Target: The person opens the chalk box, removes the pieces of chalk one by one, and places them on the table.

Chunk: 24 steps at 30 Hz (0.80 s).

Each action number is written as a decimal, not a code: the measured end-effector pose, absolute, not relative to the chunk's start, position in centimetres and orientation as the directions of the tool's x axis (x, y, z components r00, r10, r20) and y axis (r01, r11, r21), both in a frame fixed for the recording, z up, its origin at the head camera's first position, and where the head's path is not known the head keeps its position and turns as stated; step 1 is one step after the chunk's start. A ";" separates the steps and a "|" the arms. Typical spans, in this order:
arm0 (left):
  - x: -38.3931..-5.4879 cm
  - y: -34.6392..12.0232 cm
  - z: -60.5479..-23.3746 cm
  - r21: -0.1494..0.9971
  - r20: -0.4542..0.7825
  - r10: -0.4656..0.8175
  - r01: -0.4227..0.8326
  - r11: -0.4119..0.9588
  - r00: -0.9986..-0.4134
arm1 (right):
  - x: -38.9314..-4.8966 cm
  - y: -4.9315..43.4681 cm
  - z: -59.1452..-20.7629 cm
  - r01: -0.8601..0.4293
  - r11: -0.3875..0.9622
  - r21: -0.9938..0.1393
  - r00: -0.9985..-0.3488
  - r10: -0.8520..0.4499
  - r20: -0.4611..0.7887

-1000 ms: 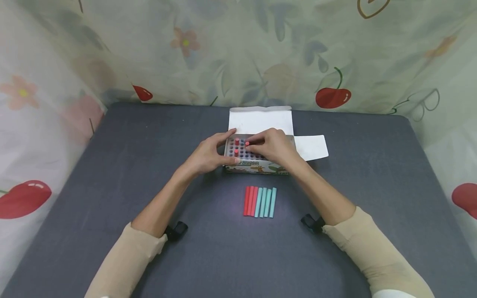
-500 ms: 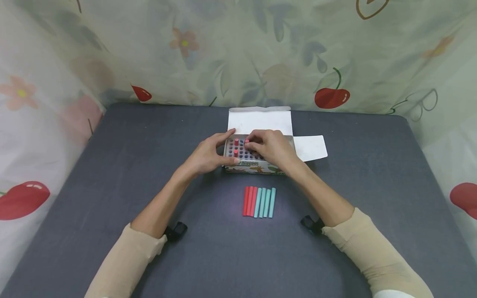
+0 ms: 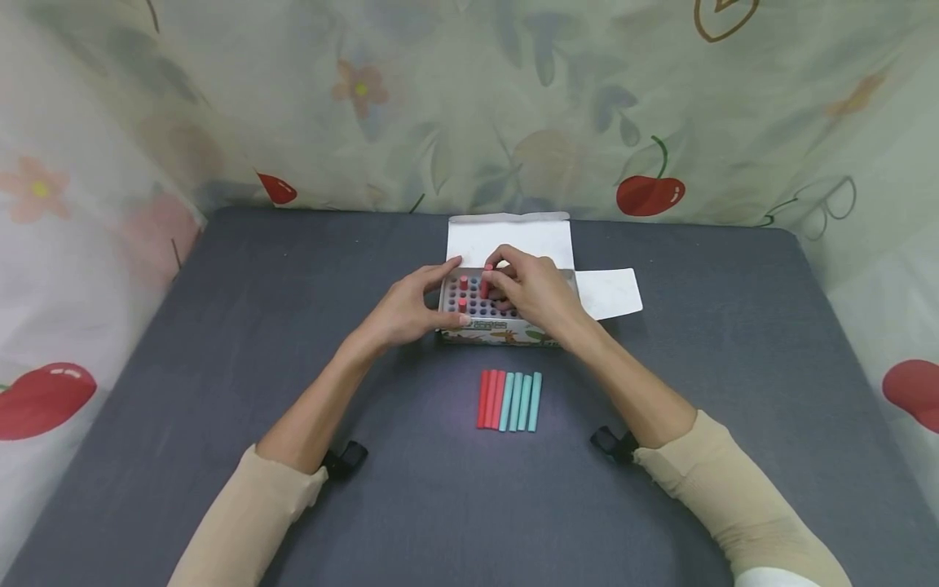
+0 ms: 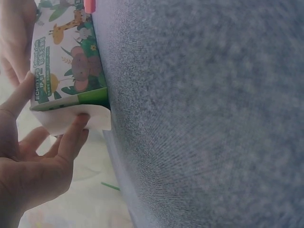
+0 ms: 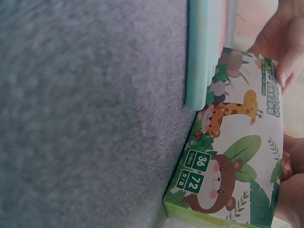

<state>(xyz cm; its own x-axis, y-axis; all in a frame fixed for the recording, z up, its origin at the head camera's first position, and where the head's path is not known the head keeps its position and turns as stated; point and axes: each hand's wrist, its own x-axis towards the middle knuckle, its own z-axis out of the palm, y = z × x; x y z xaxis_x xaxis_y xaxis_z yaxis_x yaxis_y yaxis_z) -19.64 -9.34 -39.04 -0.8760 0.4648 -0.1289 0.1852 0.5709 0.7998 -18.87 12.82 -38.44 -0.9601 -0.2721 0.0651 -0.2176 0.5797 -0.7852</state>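
Note:
A printed chalk box (image 3: 506, 333) stands at the table's far middle, its top side a grid of holes. My left hand (image 3: 402, 308) holds its left end, thumb at the front edge and index finger toward the back; in the left wrist view fingers touch a white end flap (image 4: 61, 118). My right hand (image 3: 541, 287) pinches an upright red chalk stick (image 3: 485, 284) over the grid; whether its lower end is clear of the hole cannot be told. Two more red chalk sticks, one at the back (image 3: 463, 282) and one in front (image 3: 462, 305), poke up from holes at the left.
In front of the box lies a row of chalk sticks, red ones (image 3: 482, 399) at left and teal ones (image 3: 525, 402) at right. The open lid (image 3: 509, 239) extends behind the box, a side flap (image 3: 610, 293) to its right. Patterned curtain (image 3: 469, 106) hangs behind the table.
My right hand has raised the pinched red chalk stick, so more of its length shows above the grid. The left hand stays on the box.

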 end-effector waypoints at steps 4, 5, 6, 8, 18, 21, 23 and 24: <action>-19.7 -9.3 -39.1 0.799 -0.131 0.461 0.181 0.573 -0.878 | -18.7 12.8 -38.3 -0.203 0.487 -0.849 -0.963 -0.256 0.084; -19.7 -9.2 -39.1 0.798 -0.131 0.459 0.181 0.574 -0.879 | -18.6 12.9 -38.3 -0.204 0.471 -0.858 -0.964 -0.250 0.092; -19.7 -9.2 -39.1 0.797 -0.132 0.458 0.180 0.576 -0.879 | -18.6 12.9 -38.3 -0.207 0.455 -0.866 -0.964 -0.244 0.102; -19.7 -9.2 -39.1 0.795 -0.134 0.455 0.179 0.580 -0.880 | -18.5 12.9 -38.3 -0.220 0.434 -0.874 -0.964 -0.233 0.127; -19.7 -9.2 -39.0 0.792 -0.134 0.453 0.180 0.583 -0.881 | -18.1 13.4 -37.9 -0.254 0.365 -0.896 -0.962 -0.195 0.194; -19.7 -9.1 -39.0 0.790 -0.139 0.451 0.176 0.587 -0.881 | -17.9 13.8 -37.8 -0.231 0.347 -0.909 -0.967 -0.183 0.176; -19.7 -9.1 -39.1 0.789 -0.142 0.452 0.175 0.589 -0.881 | -17.7 14.1 -37.8 -0.220 0.339 -0.915 -0.969 -0.184 0.165; -19.7 -9.1 -39.1 0.788 -0.144 0.452 0.174 0.591 -0.880 | -17.6 14.2 -37.7 -0.212 0.335 -0.918 -0.971 -0.183 0.157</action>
<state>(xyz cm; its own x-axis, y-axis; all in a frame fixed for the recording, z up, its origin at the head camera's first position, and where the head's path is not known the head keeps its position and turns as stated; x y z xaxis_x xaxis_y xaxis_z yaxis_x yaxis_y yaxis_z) -19.70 -9.08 -39.09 -0.8803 0.4520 -0.1442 0.1744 0.5909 0.7877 -17.56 14.24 -37.69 -0.9705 -0.1828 0.1572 -0.2118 0.3354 -0.9180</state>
